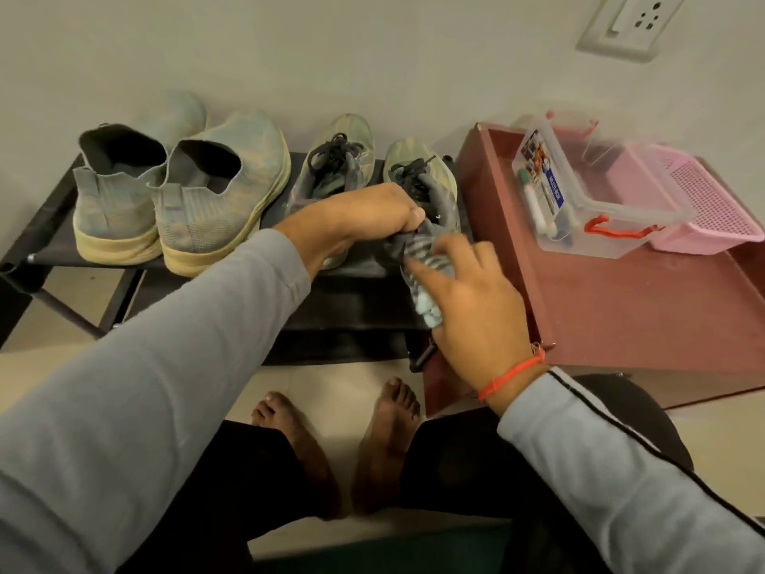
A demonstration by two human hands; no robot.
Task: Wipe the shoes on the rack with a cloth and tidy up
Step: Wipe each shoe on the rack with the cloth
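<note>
Head view looks down on a black shoe rack [49, 258] against a pale wall, carrying four shoes in two pairs. On its left stand two grey-blue knit slip-ons [215, 192] with cream soles, heels toward the camera and touching side by side. To their right sit two smaller olive-grey laced sneakers [339, 159] with black laces. The left hand [372, 213] reaches across the rack, its fingers curled and pinching the heel end of the right sneaker [418, 176]. The right hand [467, 300] holds a crumpled grey-and-pale-blue cloth [422, 267] against that sneaker's near end; its fingers look spread over the cloth with the thumb beneath, though motion blur makes the exact grip hard to read. Just right of the rack is a reddish-brown table [621, 308] bearing one clear plastic box [579, 192] with a red handle and one pink mesh basket [703, 209], touching each other.
</note>
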